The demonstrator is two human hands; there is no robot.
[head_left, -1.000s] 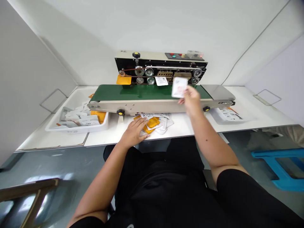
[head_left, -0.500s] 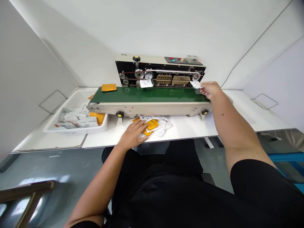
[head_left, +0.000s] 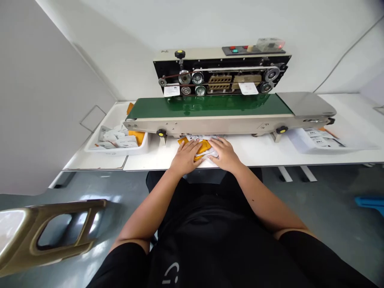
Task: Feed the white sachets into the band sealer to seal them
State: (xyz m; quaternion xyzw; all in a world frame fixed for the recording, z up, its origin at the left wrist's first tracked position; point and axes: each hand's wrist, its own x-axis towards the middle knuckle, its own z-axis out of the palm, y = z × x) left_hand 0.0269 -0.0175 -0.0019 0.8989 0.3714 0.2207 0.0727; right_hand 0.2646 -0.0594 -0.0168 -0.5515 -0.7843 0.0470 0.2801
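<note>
- Head view: the left hand (head_left: 186, 157) lies over the pile of packets (head_left: 205, 147) at the middle of the frame, fingers loose and not closed round anything.
- The right hand (head_left: 224, 155) rests on the pile's other side; I cannot tell if it pinches a packet (its fingertips are too small to read).
- The pile, white and orange, sits between the hands, just below the machine's green belt (head_left: 210, 106).
- The step looks like sorting the pile or getting a packet ready.
- Lifting one would call for the left hand to keep the pile steady while the right pinches one packet.
- Higher up, one white packet (head_left: 248, 89) is at the machine's (head_left: 220, 66) right part, another card-like packet (head_left: 172, 91) at its left.
- Farther out, a tub (head_left: 117, 151) of packets sits at left, another tub (head_left: 312, 149) at right.
</note>
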